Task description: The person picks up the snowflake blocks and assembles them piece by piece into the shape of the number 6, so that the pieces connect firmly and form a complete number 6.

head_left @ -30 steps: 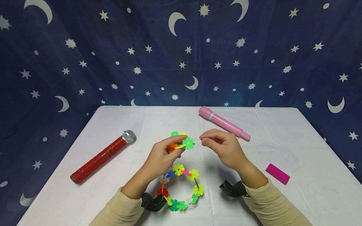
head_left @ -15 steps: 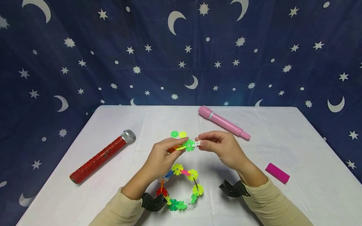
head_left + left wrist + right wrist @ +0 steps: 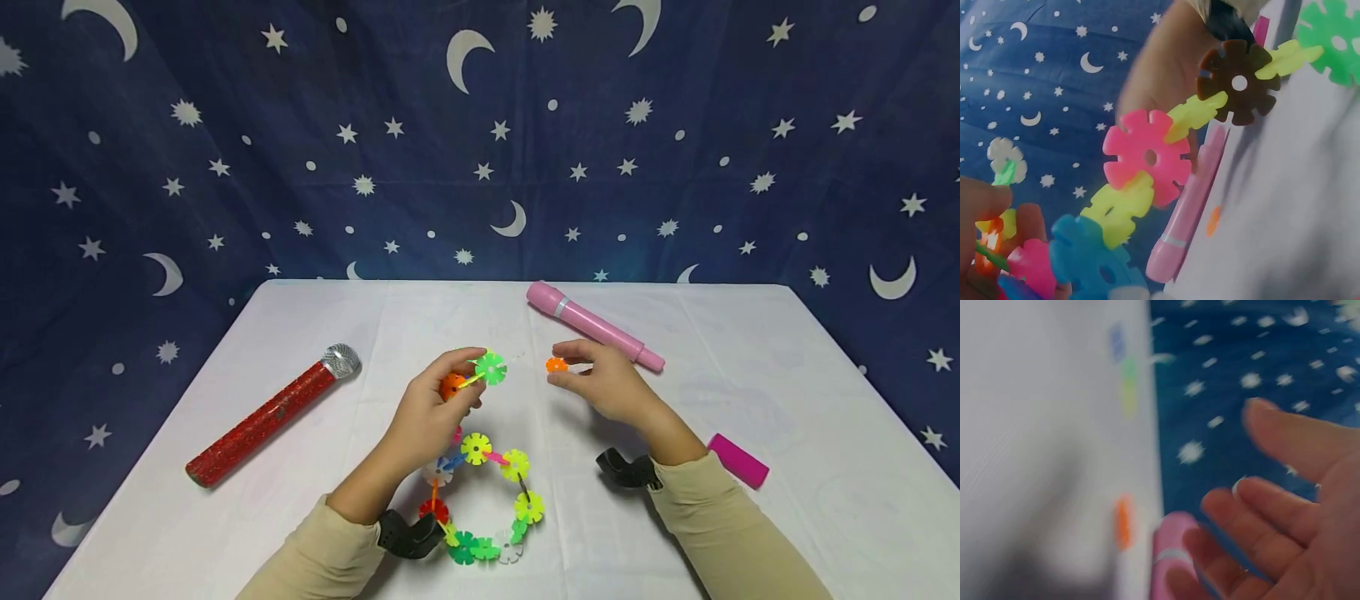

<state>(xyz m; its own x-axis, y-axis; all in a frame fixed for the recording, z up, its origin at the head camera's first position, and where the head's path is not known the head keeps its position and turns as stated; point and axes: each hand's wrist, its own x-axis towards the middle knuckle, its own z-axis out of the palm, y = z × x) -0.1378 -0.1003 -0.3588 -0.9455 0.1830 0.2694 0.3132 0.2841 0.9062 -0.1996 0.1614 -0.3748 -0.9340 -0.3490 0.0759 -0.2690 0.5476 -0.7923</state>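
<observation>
My left hand (image 3: 431,408) pinches a chain of interlocking plastic snowflake discs above the table. At its tip, a light green disc (image 3: 491,367) faces me, with a white disc (image 3: 1005,155) slotted into it. The rest of the chain, with pink (image 3: 1135,140), brown (image 3: 1235,59) and blue discs (image 3: 1082,250), hangs down and loops over the tabletop. My right hand (image 3: 611,385) has thumb and fingers apart, holding nothing. Beyond its fingertips lies a loose orange disc (image 3: 557,365) on the table, seen apart from the hand in the right wrist view.
A red glitter microphone (image 3: 270,421) lies at the left. At the back right is a pink microphone-shaped tube (image 3: 600,329), close behind the right hand. A magenta block (image 3: 738,461) sits beside the right forearm. Loose yellow and green discs (image 3: 1129,394) lie on the white table (image 3: 315,325).
My right hand has let go of the white disc, now attached to the green one, and moved right towards the orange disc. The left hand has risen slightly and turned the chain's tip.
</observation>
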